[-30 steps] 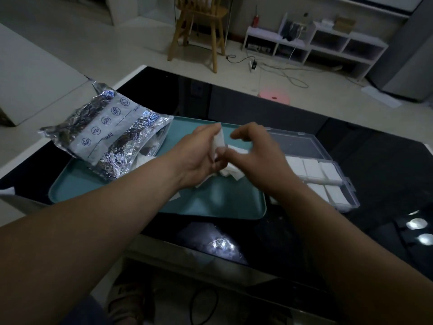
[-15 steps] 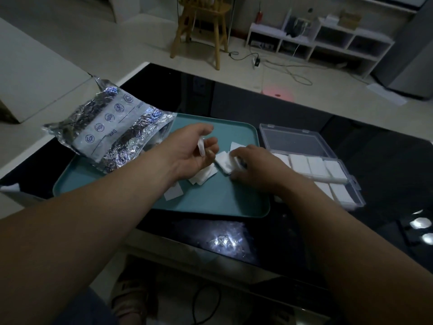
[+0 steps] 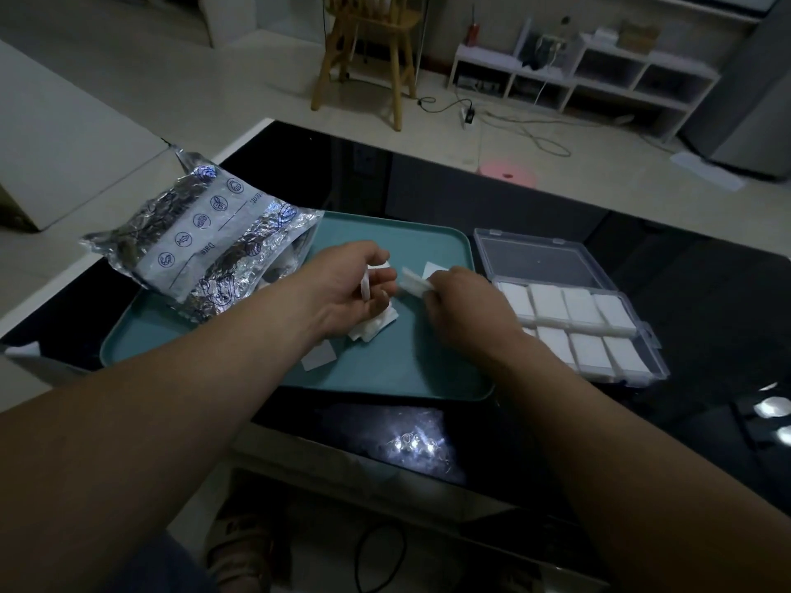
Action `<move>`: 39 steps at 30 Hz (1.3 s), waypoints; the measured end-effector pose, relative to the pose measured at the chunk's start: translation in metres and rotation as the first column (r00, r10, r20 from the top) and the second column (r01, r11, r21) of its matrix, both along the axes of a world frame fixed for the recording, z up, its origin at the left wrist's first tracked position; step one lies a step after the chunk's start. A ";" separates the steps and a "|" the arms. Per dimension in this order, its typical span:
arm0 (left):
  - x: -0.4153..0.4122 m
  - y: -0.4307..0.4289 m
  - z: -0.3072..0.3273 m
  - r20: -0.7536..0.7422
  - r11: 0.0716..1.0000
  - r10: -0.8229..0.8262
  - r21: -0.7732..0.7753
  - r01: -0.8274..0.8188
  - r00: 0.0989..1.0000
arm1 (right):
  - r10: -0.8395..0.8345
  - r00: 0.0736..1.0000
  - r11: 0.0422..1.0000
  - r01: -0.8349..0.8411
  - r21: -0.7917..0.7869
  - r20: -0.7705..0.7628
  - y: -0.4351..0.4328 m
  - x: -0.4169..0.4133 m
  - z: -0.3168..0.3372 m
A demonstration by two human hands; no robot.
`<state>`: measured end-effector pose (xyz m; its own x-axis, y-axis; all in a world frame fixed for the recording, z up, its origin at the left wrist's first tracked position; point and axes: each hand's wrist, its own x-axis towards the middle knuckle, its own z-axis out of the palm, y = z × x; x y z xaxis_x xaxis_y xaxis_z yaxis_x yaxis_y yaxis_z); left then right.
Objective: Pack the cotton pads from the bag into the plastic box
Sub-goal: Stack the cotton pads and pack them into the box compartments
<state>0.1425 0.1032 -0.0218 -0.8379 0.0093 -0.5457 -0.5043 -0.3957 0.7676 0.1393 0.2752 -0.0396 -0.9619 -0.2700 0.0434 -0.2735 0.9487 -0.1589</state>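
Both hands are over the teal tray [image 3: 406, 361], which sits on the glossy black desk [image 3: 693, 293]. The left hand [image 3: 346, 288] has its fingers curled round a thin stack of cotton pads [image 3: 366, 288], held on edge between thumb and fingers. The right hand [image 3: 464, 306] pinches a second bunch of pads [image 3: 413, 282] at its fingertips, just above the tray and pointing toward the left hand. The two bunches are near each other, but I make out a small gap between them.

Under the left hand a loose pile of pads [image 3: 376, 325] lies on the tray. A single pad [image 3: 319, 357] lies nearer to me beside the left wrist, and a flat pad [image 3: 432, 268] lies just beyond the right hand's knuckles.

The crinkled foil bag [image 3: 201, 241] lies on the tray's left side, its mouth toward the hands and its far end reaching past the tray's rim. The clear plastic box [image 3: 659, 365] stands on the desk just right of the tray, with its lid [image 3: 539, 261] laid open away from me. Its two rows of compartments hold white packed pads [image 3: 550, 303]. The right forearm hides the near-left corner, so I cannot tell how full that part is.

Beyond the desk a wooden chair [image 3: 368, 49] and a white shelf unit [image 3: 578, 74] stand on the floor.
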 end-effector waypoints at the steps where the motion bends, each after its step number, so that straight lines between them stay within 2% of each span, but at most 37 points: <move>1: 0.000 0.000 -0.001 -0.016 1.000 -0.002 -0.013 0.002 1.000 | -0.023 1.000 0.999 0.023 -0.035 0.006 0.004 0.000 0.002; 4: 0.003 0.006 -0.002 -0.073 0.996 -0.057 -0.070 0.052 0.996 | -0.064 0.997 0.991 0.067 -0.114 0.032 0.015 0.003 0.005; 7: 0.007 0.016 -0.003 -0.104 0.982 -0.125 -0.152 0.108 0.987 | -0.100 0.994 0.958 0.110 -0.266 0.053 0.017 0.006 0.010; 12: 0.014 0.023 0.001 -0.182 0.967 -0.239 -0.132 0.217 0.954 | -0.027 0.998 0.892 0.051 -0.450 0.058 0.006 0.022 0.021; 15: 0.015 0.023 0.005 -0.216 0.959 -0.275 -0.132 0.252 0.937 | 0.049 0.999 0.897 -0.038 -0.439 0.014 0.000 0.031 0.024; 20: 0.016 0.024 0.008 -0.196 0.968 -0.248 -0.069 0.239 0.949 | 0.197 0.979 0.922 -0.165 -0.349 0.057 0.008 0.031 0.028; 22: 0.017 0.024 0.010 -0.184 0.974 -0.225 -0.038 0.222 0.957 | 0.170 0.984 0.918 -0.140 -0.371 0.050 0.010 0.030 0.028; 26: 0.015 0.022 0.008 -0.179 0.989 -0.148 0.004 0.151 0.973 | -0.004 0.998 0.871 0.034 -0.490 0.062 0.013 0.027 0.030; 28: 0.013 0.019 0.006 -0.169 0.988 -0.145 0.019 0.151 0.975 | -0.063 0.991 0.800 0.120 -0.589 0.116 0.016 0.025 0.033; 32: 0.010 0.015 0.001 -0.146 0.987 -0.149 0.045 0.158 0.978 | -0.059 0.960 0.624 0.250 -0.740 0.275 0.021 0.023 0.035; 34: 0.010 0.017 0.000 -0.160 0.984 -0.161 0.053 0.171 0.974 | -0.022 0.925 0.453 0.347 -0.821 0.379 0.020 0.022 0.034; 37: 0.010 0.020 0.000 -0.214 0.980 -0.166 0.075 0.186 0.963 | 0.099 0.835 0.100 0.532 -0.841 0.541 0.013 0.023 0.038; 38: 0.010 0.020 0.002 -0.231 0.977 -0.170 0.090 0.195 0.958 | 0.141 0.800 0.019 0.586 -0.810 0.583 0.010 0.024 0.038; 39: 0.010 0.020 0.003 -0.235 0.970 -0.189 0.108 0.219 0.954 | 0.175 0.772 -0.020 0.623 -0.782 0.611 0.008 0.024 0.038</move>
<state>0.1523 0.1228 -0.0186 -0.9101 0.2515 -0.3292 -0.4081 -0.4072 0.8171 0.1636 0.2828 -0.0013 -0.9162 -0.1205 -0.3822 0.4002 -0.2237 -0.8887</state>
